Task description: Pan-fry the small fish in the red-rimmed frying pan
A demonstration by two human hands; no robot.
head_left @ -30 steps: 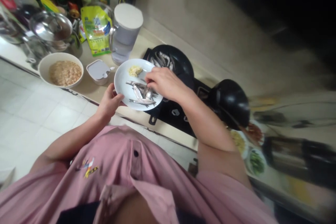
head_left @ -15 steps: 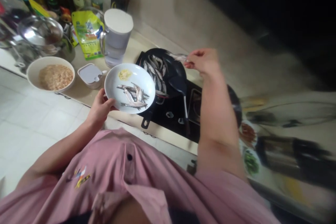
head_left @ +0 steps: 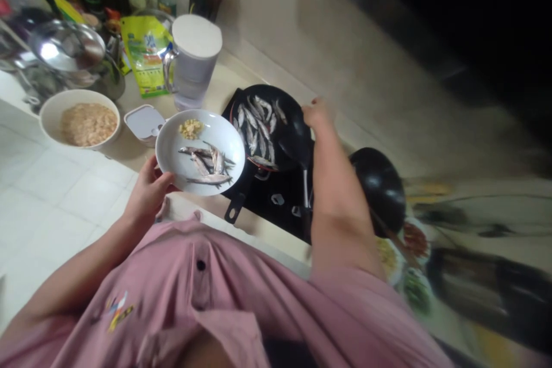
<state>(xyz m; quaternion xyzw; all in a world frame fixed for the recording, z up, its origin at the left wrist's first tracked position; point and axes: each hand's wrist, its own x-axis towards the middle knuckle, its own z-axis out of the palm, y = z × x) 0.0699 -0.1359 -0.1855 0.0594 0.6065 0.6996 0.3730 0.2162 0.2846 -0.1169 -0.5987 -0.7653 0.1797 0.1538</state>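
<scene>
My left hand (head_left: 150, 187) is closed on the near-left rim of a white plate (head_left: 235, 132), thumb on top, holding it above the counter's front edge. On the plate lie several small silvery fish (head_left: 211, 165) and a little heap of chopped yellowish pieces (head_left: 191, 129), perhaps garlic or ginger. Beyond it, a black frying pan (head_left: 284, 155) on the hob holds several more small fish (head_left: 259, 123). My right hand (head_left: 318, 114) is at the pan's right rim, fingers curled and slightly blurred, with nothing visible in them. A black spatula (head_left: 296, 146) rests in the pan.
Left on the counter are a bowl of pale brown food (head_left: 88, 125), a lidded white container (head_left: 144, 123), a water jug (head_left: 196, 66), a yellow-green pouch (head_left: 146, 57) and bottles. A black wok (head_left: 379, 190) and small dishes stand right of my arm.
The fish that was pinched in my right hand now lies in the pan's upper right. That hand has moved down and slightly left. The plate has shifted a little left in view.
</scene>
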